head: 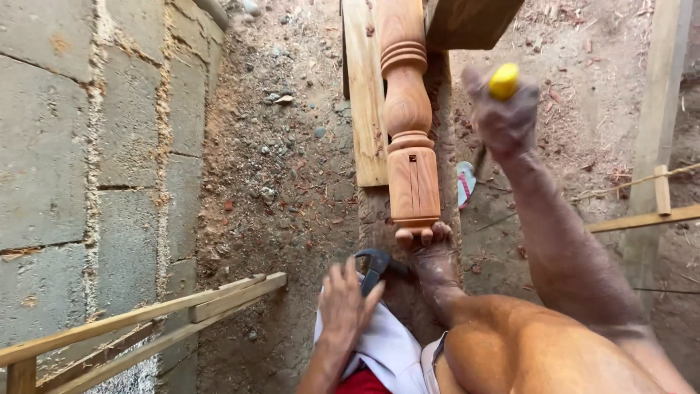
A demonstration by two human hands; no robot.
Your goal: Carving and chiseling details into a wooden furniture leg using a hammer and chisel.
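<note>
The right hand (503, 117) is raised, closed around a yellow-handled tool (504, 80) beside the turned wooden post (408, 124), which a foot (426, 244) braces, while the left hand (348, 295) grips a dark tool (375, 266).

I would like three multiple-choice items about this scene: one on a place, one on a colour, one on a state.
1. Where is the block wall? A left of the turned wooden post B right of it C on it
2. What colour is the handle tip in the right hand? A blue B yellow C white
3. How is the right hand? A flat on the ground B raised, closed on the handle C resting on the wall

Key: 1 A, wall fills the left side. 2 B, tip is yellow. 3 B, fist up, gripping.
</note>
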